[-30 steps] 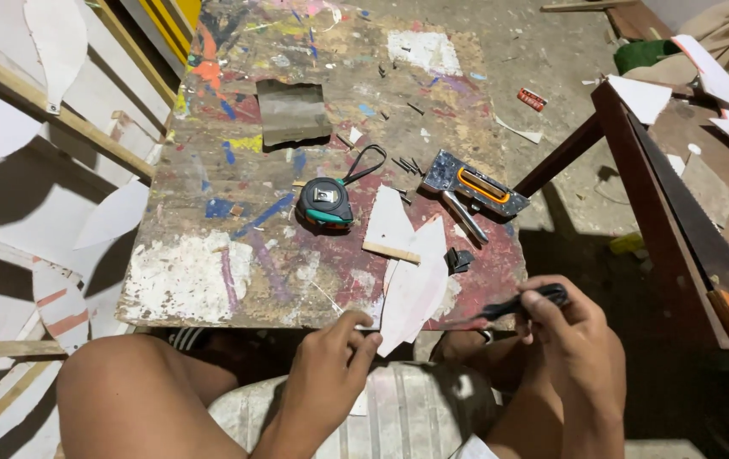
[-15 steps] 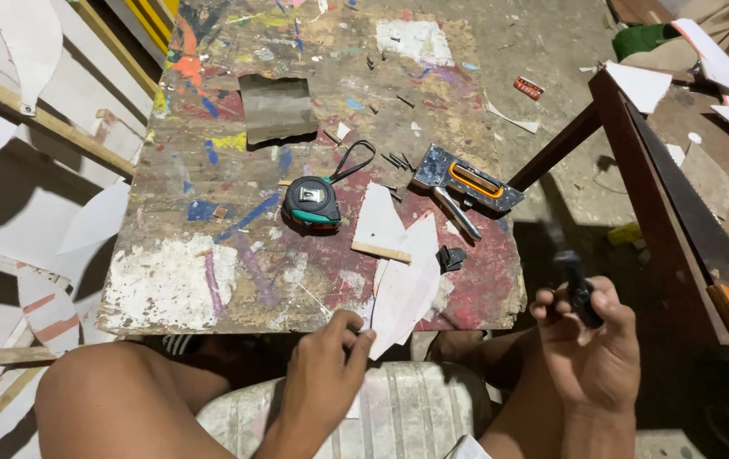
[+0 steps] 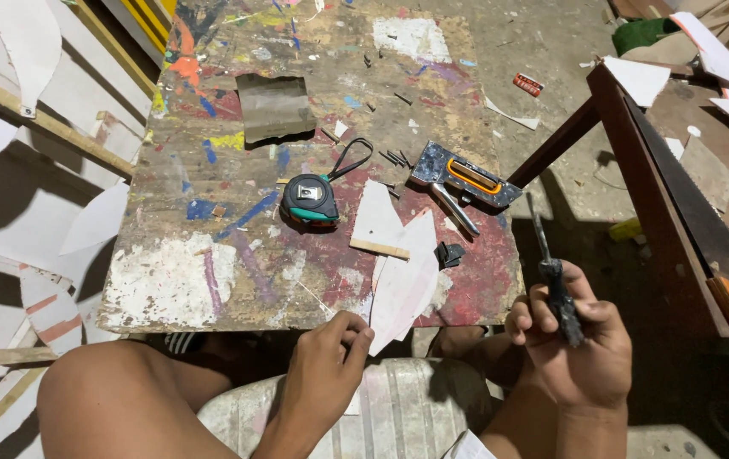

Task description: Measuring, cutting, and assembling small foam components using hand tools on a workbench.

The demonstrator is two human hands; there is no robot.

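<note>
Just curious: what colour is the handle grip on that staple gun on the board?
Orange, set in a grey metal staple gun; the head view shows it.

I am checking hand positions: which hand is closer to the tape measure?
Left. The left hand is at the board's near edge, below the tape measure; the right hand is off the board, farther right.

A cluttered workshop corner, lit from above.
A paint-splattered board table [image 3: 211, 280] stands centre; dusty concrete floor [image 3: 543, 51] beyond; a dark wooden frame [image 3: 662, 178] at right; white panels [image 3: 7, 221] lean at left.
</note>
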